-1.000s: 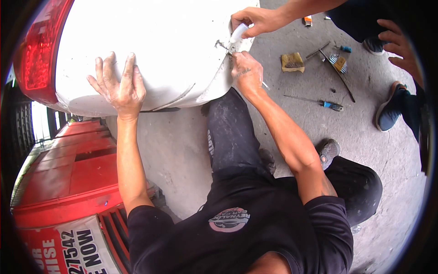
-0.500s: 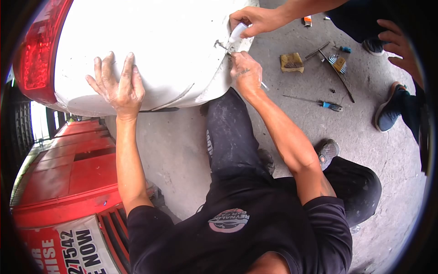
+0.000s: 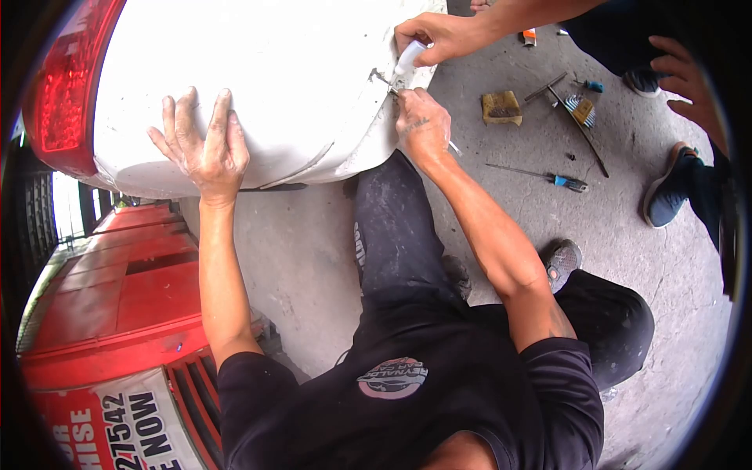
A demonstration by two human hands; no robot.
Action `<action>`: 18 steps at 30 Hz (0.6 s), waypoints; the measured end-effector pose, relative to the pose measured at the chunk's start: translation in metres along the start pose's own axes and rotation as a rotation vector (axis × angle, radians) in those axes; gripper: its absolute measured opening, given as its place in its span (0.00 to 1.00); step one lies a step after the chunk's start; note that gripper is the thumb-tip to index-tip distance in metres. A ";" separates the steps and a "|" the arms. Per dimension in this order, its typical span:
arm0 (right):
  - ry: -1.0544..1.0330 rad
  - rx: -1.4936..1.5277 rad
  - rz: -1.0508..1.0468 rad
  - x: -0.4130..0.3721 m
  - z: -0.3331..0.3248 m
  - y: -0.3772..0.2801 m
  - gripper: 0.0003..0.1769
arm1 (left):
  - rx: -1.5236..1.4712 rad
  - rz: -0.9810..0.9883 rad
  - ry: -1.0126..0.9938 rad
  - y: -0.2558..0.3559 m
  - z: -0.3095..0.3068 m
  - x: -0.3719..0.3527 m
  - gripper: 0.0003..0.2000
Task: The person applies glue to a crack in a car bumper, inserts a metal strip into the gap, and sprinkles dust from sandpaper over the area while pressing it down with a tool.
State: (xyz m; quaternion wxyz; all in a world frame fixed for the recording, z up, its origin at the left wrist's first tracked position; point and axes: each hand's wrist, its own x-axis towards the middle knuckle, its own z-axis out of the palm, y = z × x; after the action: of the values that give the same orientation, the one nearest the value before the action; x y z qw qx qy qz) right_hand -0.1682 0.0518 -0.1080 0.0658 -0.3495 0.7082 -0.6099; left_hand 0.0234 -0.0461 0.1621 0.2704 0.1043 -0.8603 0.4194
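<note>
A white car bumper (image 3: 274,70) with a red tail lamp (image 3: 66,86) fills the upper left. My left hand (image 3: 202,145) lies flat on the bumper with its fingers spread. At the bumper's cracked edge, my right hand (image 3: 421,124) pinches a thin metal tool (image 3: 453,146) whose end sticks out behind the fist. Just above it, another person's hand (image 3: 442,35) presses a small white tube (image 3: 407,59) against the same crack.
On the concrete floor to the right lie a yellow sponge (image 3: 501,107), a blue-handled screwdriver (image 3: 560,178), a wire brush (image 3: 581,108) and thin rods. The other person's shoes (image 3: 670,192) stand at the far right. A red barrier (image 3: 117,313) is at lower left.
</note>
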 end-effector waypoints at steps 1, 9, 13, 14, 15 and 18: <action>0.000 -0.001 -0.001 0.000 0.000 0.000 0.08 | 0.000 0.001 0.000 0.000 0.000 0.000 0.20; 0.000 -0.006 -0.002 0.000 0.000 0.000 0.07 | -0.010 0.001 0.003 -0.001 0.001 -0.001 0.20; 0.006 -0.003 0.000 0.000 0.001 0.000 0.07 | -0.009 0.000 0.005 -0.002 0.002 -0.001 0.20; 0.006 -0.004 0.000 0.000 0.000 -0.001 0.07 | -0.007 0.001 0.002 -0.002 0.002 -0.002 0.20; 0.003 -0.008 0.001 0.000 0.000 -0.001 0.07 | -0.004 0.002 0.000 -0.003 0.002 -0.002 0.21; 0.006 -0.009 -0.002 0.000 0.001 0.000 0.06 | -0.010 -0.004 -0.003 -0.002 0.001 -0.001 0.20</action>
State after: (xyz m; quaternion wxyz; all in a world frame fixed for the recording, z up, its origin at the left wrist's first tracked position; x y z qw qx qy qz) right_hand -0.1676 0.0509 -0.1082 0.0614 -0.3487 0.7109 -0.6077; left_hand 0.0249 -0.0478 0.1620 0.2704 0.1051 -0.8626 0.4144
